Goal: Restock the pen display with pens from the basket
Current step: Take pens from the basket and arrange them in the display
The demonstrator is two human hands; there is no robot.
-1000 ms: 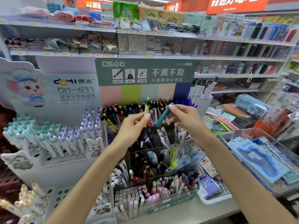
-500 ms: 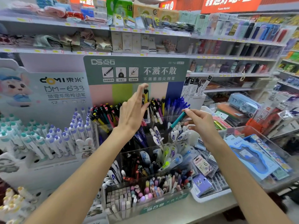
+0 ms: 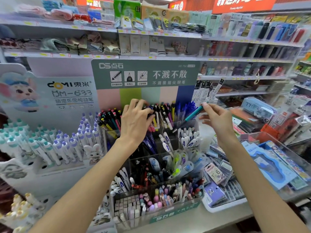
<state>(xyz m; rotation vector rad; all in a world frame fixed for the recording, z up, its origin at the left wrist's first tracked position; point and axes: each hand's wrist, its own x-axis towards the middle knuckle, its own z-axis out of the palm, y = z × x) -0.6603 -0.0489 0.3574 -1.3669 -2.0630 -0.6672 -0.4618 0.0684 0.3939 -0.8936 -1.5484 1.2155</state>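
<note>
The tiered clear pen display (image 3: 175, 214) stands in front of me under a green sign, its compartments packed with pens. My left hand (image 3: 134, 125) reaches into the back row, thumb and fingers curled among the pen tops round a yellow pen (image 3: 154, 123) standing in a compartment. My right hand (image 3: 217, 120) pinches the top end of a teal pen (image 3: 191, 116) between thumb and fingertips. That pen slants down to the left, its tip over the back right compartment beside the blue pens (image 3: 185, 108). No basket is in view.
A white stand of capped pens (image 3: 50, 145) with a cartoon sign is on the left. On the right are a white tray (image 3: 223, 207) of packaged goods and a clear bin (image 3: 286, 148) of blue packs. Store shelves rise behind.
My left hand has come down from above the display, lowering the yellow pen into the back row. My right hand has lifted slightly with the teal pen, and my view has moved closer.
</note>
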